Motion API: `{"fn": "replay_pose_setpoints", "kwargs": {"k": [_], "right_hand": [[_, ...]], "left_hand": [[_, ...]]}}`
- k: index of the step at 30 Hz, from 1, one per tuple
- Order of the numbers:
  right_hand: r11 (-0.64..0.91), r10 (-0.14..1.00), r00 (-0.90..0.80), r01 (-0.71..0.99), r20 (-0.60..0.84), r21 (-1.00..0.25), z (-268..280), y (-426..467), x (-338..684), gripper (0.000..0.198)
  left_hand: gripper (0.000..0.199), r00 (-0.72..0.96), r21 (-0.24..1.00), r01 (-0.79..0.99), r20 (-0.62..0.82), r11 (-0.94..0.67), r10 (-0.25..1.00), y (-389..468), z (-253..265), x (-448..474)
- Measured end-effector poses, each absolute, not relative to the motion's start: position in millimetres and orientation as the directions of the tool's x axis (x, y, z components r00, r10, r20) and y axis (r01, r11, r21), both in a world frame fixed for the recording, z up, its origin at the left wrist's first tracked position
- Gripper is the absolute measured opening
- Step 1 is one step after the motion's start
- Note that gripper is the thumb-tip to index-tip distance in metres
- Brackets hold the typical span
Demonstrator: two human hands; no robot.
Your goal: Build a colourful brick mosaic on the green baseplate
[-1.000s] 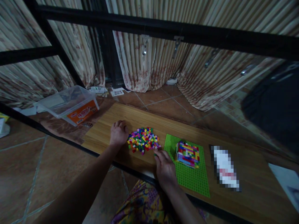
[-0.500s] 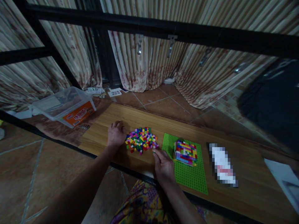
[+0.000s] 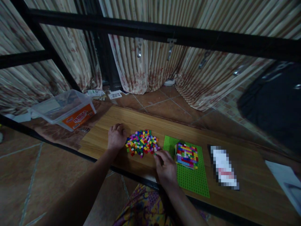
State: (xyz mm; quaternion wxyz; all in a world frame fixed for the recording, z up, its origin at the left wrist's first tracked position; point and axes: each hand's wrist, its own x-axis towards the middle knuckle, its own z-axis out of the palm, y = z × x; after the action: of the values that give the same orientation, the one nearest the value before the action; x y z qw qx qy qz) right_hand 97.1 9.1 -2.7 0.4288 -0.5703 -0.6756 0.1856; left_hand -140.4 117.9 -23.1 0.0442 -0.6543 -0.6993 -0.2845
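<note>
A loose pile of small toy bricks in many colours lies on the wooden table. At its left edge my left hand rests on the tabletop with its fingers curled in, and I see nothing held in it. My right hand is at the pile's lower right corner, thumb and forefinger pinched on a small green brick. Just right of that hand, a green baseplate carries a block-shaped build of multicoloured bricks. My right hand covers part of the baseplate's left edge.
Right of the baseplate lies a blurred-out flat item, with a white sheet near the table's right end. A clear plastic bin with an orange label stands at the left. Black metal bars cross in front of striped curtains.
The view has shifted very slightly. Both hands keep nearly the same places, the right one still pinching at the pile's edge.
</note>
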Motion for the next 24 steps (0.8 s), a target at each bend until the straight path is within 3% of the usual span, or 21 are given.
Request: {"fn": "replay_pose_setpoints", "kwargs": {"k": [5,13,18,24], "right_hand": [[0.278,0.917,0.060,0.614,0.395,-0.738,15.1,-2.0,113.0,0.016],[0.205,0.819,0.221,0.750,0.529,-0.629,28.2,-3.5,168.1,0.019],[0.093,0.843,0.297,0.741,0.449,-0.665,22.2,10.9,186.1,0.023],[0.082,0.854,0.289,0.746,0.432,-0.661,7.0,21.4,188.5,0.022]], "left_hand": [[0.034,-0.139,0.335,0.942,0.442,-0.020,0.886,118.7,-23.9,-141.7],[0.034,-0.125,0.320,0.947,0.447,-0.028,0.886,120.5,-26.4,-143.8],[0.035,-0.123,0.316,0.948,0.444,-0.027,0.887,120.8,-26.6,-144.2],[0.034,-0.113,0.316,0.948,0.451,-0.040,0.885,121.6,-26.7,-145.2]]}}
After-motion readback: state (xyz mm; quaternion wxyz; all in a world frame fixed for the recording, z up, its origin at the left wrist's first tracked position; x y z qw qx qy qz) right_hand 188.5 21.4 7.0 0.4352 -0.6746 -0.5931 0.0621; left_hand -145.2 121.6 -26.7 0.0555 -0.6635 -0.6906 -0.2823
